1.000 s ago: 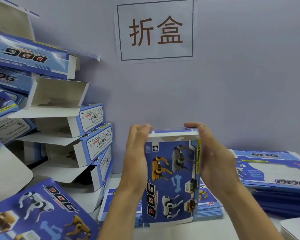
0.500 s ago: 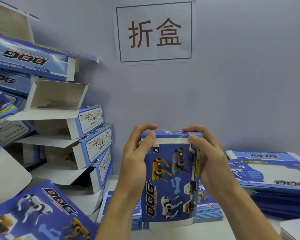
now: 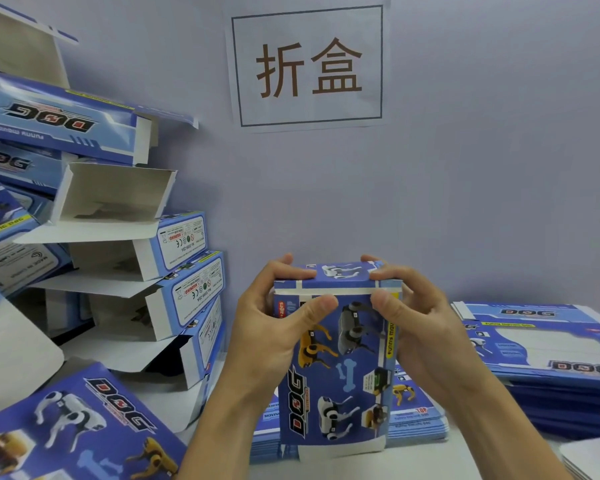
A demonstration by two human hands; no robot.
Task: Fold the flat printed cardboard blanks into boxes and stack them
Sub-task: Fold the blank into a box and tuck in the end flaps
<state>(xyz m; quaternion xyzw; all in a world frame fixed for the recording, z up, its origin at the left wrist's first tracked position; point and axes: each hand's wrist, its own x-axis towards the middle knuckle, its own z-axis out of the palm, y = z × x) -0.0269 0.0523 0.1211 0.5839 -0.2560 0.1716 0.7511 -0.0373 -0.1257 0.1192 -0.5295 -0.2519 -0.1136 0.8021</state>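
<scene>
Lilac wall behind, white bench below. I've got the blue printed cardboard dog box upright mid-bench, left hand and right hand both clamped on its top, thumbs pressing the front. Closing the top flap; next, tuck it fully, then onto the folded-box stack at the left edge.

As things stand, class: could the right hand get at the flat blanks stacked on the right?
Probably not yet. The right hand grips the box with the left hand. Once it lets go, nothing blocks its way to the blanks.
</scene>
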